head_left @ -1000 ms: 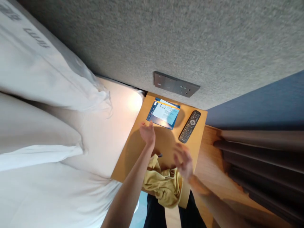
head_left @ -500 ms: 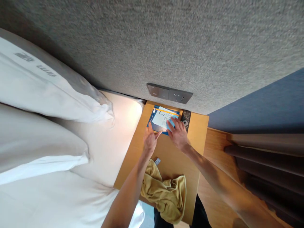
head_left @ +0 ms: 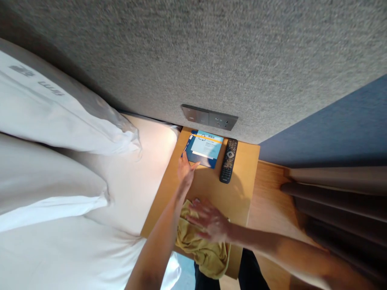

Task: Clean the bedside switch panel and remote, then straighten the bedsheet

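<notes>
The left hand (head_left: 185,170) is touching the blue folder (head_left: 202,151), thumb and forefinger spread; the yellow cloth (head_left: 205,255) is still lying crumpled on the worktop (head_left: 211,185). The right hand (head_left: 210,222), fingers spread, is partly covering it. The remote (head_left: 229,161) is already lying beside the folder.

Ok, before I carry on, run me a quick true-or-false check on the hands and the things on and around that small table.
1. The left hand is at the lower-left corner of the blue booklet. True.
2. The remote lies to the left of the booklet. False: it lies to the right of it.
3. The right hand, fingers spread, is over the yellow cloth. True.
4. The yellow cloth lies on the bed. False: it is on the wooden table, at the near edge.
5. The socket panel is set in the grey wall. True.
</notes>
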`<state>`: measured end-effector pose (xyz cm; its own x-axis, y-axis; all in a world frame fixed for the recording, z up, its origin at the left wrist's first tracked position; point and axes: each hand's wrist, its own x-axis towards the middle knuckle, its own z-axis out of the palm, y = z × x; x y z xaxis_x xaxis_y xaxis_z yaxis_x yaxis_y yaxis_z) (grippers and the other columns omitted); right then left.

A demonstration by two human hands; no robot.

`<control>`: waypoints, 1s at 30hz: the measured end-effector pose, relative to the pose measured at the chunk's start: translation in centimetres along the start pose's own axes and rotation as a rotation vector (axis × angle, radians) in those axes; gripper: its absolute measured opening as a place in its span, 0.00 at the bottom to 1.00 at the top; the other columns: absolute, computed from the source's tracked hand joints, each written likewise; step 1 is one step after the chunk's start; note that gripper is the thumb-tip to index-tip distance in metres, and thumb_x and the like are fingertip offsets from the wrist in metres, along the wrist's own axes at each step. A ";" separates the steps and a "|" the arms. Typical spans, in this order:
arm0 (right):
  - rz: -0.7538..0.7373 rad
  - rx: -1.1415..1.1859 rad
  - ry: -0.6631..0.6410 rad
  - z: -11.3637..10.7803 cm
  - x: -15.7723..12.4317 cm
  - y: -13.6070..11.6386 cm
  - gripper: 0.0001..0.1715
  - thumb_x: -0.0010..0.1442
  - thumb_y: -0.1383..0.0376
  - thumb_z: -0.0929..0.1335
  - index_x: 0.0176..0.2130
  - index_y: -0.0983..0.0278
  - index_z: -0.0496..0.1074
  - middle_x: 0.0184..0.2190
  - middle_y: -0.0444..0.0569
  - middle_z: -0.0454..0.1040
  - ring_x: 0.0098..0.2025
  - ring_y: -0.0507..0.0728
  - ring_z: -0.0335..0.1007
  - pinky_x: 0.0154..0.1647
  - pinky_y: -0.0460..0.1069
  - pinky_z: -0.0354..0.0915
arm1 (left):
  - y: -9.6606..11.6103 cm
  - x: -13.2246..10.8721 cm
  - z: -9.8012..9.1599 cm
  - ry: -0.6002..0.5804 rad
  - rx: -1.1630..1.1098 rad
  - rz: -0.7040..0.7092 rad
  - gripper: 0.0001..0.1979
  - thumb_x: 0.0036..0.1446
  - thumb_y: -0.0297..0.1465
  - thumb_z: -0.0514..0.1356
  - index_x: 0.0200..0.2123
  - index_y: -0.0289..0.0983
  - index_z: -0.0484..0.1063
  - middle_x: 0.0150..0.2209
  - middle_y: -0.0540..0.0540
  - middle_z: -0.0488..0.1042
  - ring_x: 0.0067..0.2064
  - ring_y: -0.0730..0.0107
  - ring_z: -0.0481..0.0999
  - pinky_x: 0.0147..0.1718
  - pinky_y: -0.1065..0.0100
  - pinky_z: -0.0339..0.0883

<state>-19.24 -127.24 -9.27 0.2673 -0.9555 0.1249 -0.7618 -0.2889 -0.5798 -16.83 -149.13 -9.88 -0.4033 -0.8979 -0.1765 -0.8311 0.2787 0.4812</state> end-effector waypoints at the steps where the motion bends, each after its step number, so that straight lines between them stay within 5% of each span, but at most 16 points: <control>1: -0.051 0.043 -0.048 2.0 -1.5 -2.0 0.35 0.64 0.49 0.68 0.66 0.58 0.63 0.69 0.50 0.57 0.71 0.62 0.49 0.72 0.61 0.49 | 0.2 0.0 -0.3 0.005 -0.022 -0.009 0.41 0.60 0.42 0.65 0.68 0.29 0.54 0.55 0.30 0.67 0.55 0.41 0.71 0.51 0.50 0.70; 3: -0.100 0.086 -0.126 4.5 -3.1 -3.5 0.36 0.62 0.53 0.71 0.65 0.58 0.65 0.66 0.50 0.63 0.70 0.62 0.52 0.72 0.60 0.50 | -0.2 -1.0 -1.2 0.020 -0.099 -0.058 0.39 0.60 0.41 0.64 0.68 0.30 0.55 0.53 0.32 0.68 0.52 0.45 0.73 0.50 0.52 0.70; 6: -0.015 0.030 -0.125 3.5 -0.7 0.0 0.34 0.62 0.63 0.68 0.65 0.67 0.64 0.65 0.57 0.63 0.71 0.63 0.49 0.73 0.63 0.47 | -2.9 -6.0 -3.5 0.163 -0.253 -0.158 0.34 0.61 0.41 0.60 0.66 0.32 0.59 0.48 0.37 0.69 0.42 0.58 0.74 0.46 0.57 0.70; 8: 0.126 -0.036 -0.028 1.6 4.0 3.6 0.34 0.61 0.66 0.67 0.65 0.74 0.64 0.67 0.63 0.58 0.73 0.65 0.44 0.73 0.64 0.46 | -5.4 -11.7 -5.1 0.338 -0.312 -0.237 0.33 0.59 0.44 0.58 0.63 0.32 0.63 0.43 0.41 0.70 0.38 0.62 0.73 0.43 0.60 0.69; 10: 0.237 -0.064 0.028 0.9 9.3 5.8 0.34 0.62 0.69 0.66 0.66 0.70 0.63 0.68 0.59 0.58 0.71 0.63 0.48 0.73 0.60 0.49 | -7.6 -18.4 -6.1 0.467 -0.332 -0.399 0.33 0.56 0.48 0.57 0.59 0.33 0.68 0.37 0.45 0.69 0.36 0.63 0.71 0.39 0.63 0.67; 12: 0.238 -0.038 0.027 1.8 12.4 5.1 0.32 0.65 0.66 0.66 0.67 0.62 0.62 0.68 0.52 0.59 0.69 0.60 0.53 0.71 0.59 0.52 | -9.1 -24.9 -6.1 0.486 -0.328 -0.591 0.31 0.54 0.50 0.57 0.54 0.35 0.70 0.34 0.47 0.69 0.35 0.63 0.71 0.36 0.64 0.66; 14: 0.086 0.022 -0.033 3.4 11.4 2.3 0.30 0.68 0.59 0.66 0.67 0.58 0.63 0.67 0.49 0.60 0.68 0.60 0.54 0.70 0.59 0.53 | -9.8 -30.4 -5.2 0.403 -0.335 -0.709 0.31 0.51 0.51 0.56 0.51 0.36 0.72 0.30 0.48 0.68 0.32 0.63 0.70 0.33 0.64 0.64; 17: -0.245 0.101 -0.196 4.6 2.4 -1.6 0.26 0.69 0.58 0.64 0.65 0.56 0.66 0.66 0.48 0.62 0.68 0.60 0.55 0.70 0.59 0.54 | -10.3 -36.9 -2.8 0.203 -0.445 -0.814 0.33 0.46 0.54 0.55 0.46 0.36 0.74 0.24 0.51 0.65 0.26 0.63 0.66 0.28 0.64 0.60; 19: -0.352 0.154 -0.279 3.6 -5.6 -1.8 0.26 0.68 0.63 0.64 0.64 0.51 0.67 0.67 0.43 0.62 0.69 0.58 0.55 0.70 0.55 0.55 | -10.7 -40.3 -1.0 0.088 -0.579 -0.856 0.32 0.43 0.56 0.57 0.42 0.36 0.74 0.21 0.51 0.63 0.25 0.62 0.65 0.27 0.64 0.60; 21: -0.249 0.122 -0.238 1.6 -12.4 0.2 0.27 0.68 0.67 0.63 0.62 0.48 0.68 0.63 0.41 0.67 0.65 0.57 0.62 0.68 0.55 0.58 | -11.1 -43.3 1.2 0.003 -0.700 -0.840 0.30 0.43 0.55 0.58 0.39 0.35 0.74 0.21 0.51 0.63 0.26 0.62 0.66 0.29 0.63 0.62; 23: -0.079 0.014 -0.045 -0.3 -15.8 3.3 0.24 0.69 0.63 0.63 0.62 0.51 0.70 0.59 0.46 0.71 0.63 0.60 0.66 0.64 0.59 0.64 | -11.6 -45.7 3.7 -0.093 -0.785 -0.787 0.25 0.45 0.51 0.57 0.36 0.36 0.74 0.21 0.51 0.63 0.26 0.63 0.65 0.29 0.64 0.61; 25: 0.112 -0.107 0.166 -1.1 -15.2 5.9 0.25 0.70 0.56 0.62 0.62 0.58 0.70 0.59 0.53 0.71 0.62 0.64 0.66 0.62 0.63 0.65 | -12.3 -47.4 6.9 -0.211 -0.834 -0.714 0.18 0.46 0.43 0.54 0.33 0.36 0.73 0.21 0.51 0.63 0.25 0.66 0.63 0.28 0.66 0.58; 27: 0.283 -0.229 0.323 -0.4 -11.8 6.8 0.31 0.71 0.52 0.59 0.64 0.66 0.68 0.61 0.60 0.68 0.63 0.66 0.63 0.64 0.65 0.62 | -13.3 -47.9 10.6 -0.353 -0.801 -0.594 0.12 0.48 0.34 0.52 0.31 0.35 0.72 0.23 0.50 0.66 0.26 0.68 0.65 0.28 0.68 0.57; 30: 0.260 -0.323 0.321 2.6 -6.2 3.7 0.34 0.73 0.52 0.56 0.65 0.72 0.64 0.63 0.64 0.64 0.66 0.66 0.58 0.65 0.64 0.58 | -16.0 -46.7 16.6 -0.539 -0.523 -0.418 0.13 0.55 0.22 0.51 0.37 0.33 0.75 0.33 0.46 0.76 0.35 0.68 0.74 0.36 0.70 0.63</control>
<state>-22.17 -122.27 -14.30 -0.1111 -0.9536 0.2800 -0.9357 0.0054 -0.3529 8.93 -106.04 -23.59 -0.3405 -0.5704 -0.7475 -0.7221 -0.3505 0.5964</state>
